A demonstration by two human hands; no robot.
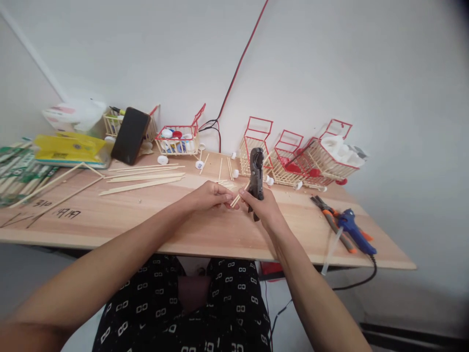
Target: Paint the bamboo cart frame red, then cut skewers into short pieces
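Observation:
My right hand (267, 205) grips a black hand tool (256, 171), probably a wire stripper, held upright over the table. A few short wooden sticks (236, 199) lie between my two hands, their upper ends by the thumb of my right hand. My left hand (212, 195) has its fingers closed around the lower ends of these sticks. Just behind my hands, more short stick pieces (227, 185) lie on the wooden table (205, 227). Longer thin sticks (146, 183) are spread to the left of my left hand.
Small stick-built carts (178, 142) with red handles line the wall, some filled with bottle caps. A phone (130, 136) leans at the back left, near a yellow packet (71, 149) and bundled sticks (22, 171). Pliers (333, 222) and a blue glue gun (355, 232) lie right.

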